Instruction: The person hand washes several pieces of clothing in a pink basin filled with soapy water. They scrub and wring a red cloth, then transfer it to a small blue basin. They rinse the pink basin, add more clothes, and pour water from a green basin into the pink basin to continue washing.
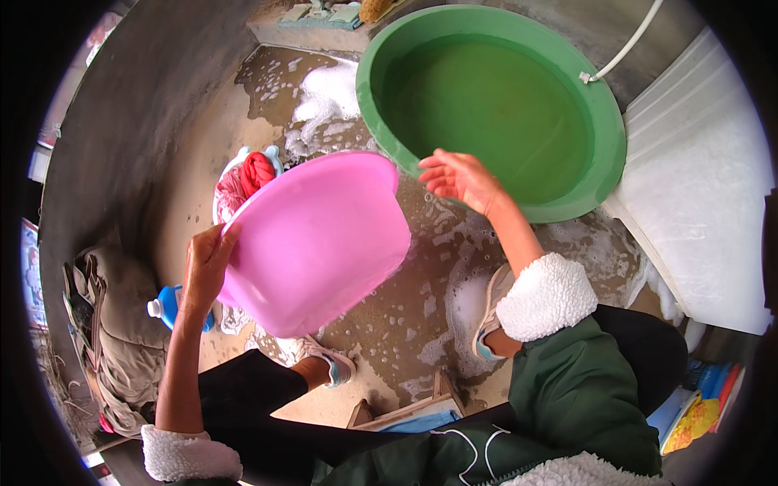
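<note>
A pink plastic basin is tilted up in the air over the wet floor, its inside facing me and holding nothing I can see. My left hand grips its left rim, thumb on the inner side. Off to the right of the basin, my right hand is raised with its fingers apart, touching nothing visible, just above the near rim of a large green tub. Greenish water stands in that tub. Behind the pink basin, partly hidden, red and pink wet cloth lies in a small light-blue basin.
White suds spread over the wet concrete floor. A blue bottle with a white cap stands at left, near a brown garment heap. A white hose hangs over the tub. A white panel stands at right.
</note>
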The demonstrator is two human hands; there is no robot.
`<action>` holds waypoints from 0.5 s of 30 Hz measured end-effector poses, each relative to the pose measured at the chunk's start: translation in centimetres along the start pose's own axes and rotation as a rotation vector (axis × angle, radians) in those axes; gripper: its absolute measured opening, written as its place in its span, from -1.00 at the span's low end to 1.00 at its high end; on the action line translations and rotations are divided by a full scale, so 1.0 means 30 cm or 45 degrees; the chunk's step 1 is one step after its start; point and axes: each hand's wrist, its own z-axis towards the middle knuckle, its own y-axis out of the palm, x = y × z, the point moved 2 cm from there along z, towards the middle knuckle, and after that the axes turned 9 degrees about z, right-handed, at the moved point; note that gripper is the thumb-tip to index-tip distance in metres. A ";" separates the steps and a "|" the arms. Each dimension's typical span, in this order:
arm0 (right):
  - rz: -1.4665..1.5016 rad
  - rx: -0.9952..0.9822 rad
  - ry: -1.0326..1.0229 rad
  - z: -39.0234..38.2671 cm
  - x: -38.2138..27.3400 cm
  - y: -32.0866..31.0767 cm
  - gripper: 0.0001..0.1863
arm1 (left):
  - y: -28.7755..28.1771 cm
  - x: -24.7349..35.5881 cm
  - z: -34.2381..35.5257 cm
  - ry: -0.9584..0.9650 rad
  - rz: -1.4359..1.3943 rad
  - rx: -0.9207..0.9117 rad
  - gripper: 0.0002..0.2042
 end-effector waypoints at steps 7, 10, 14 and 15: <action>0.061 0.972 -0.026 0.100 -0.026 -0.552 -0.66 | 0.130 -0.027 -0.054 -0.564 -0.913 -0.047 -0.61; -0.025 1.147 0.053 0.131 0.007 -0.738 -0.66 | 0.166 -0.021 -0.038 -0.670 -1.039 0.045 -0.63; -0.217 1.347 0.021 0.168 0.039 -0.921 -0.63 | 0.198 -0.011 -0.003 -0.713 -1.093 0.108 -0.61; -0.237 1.344 0.009 0.180 0.045 -0.968 -0.63 | 0.206 -0.010 0.000 -0.731 -1.108 0.133 -0.60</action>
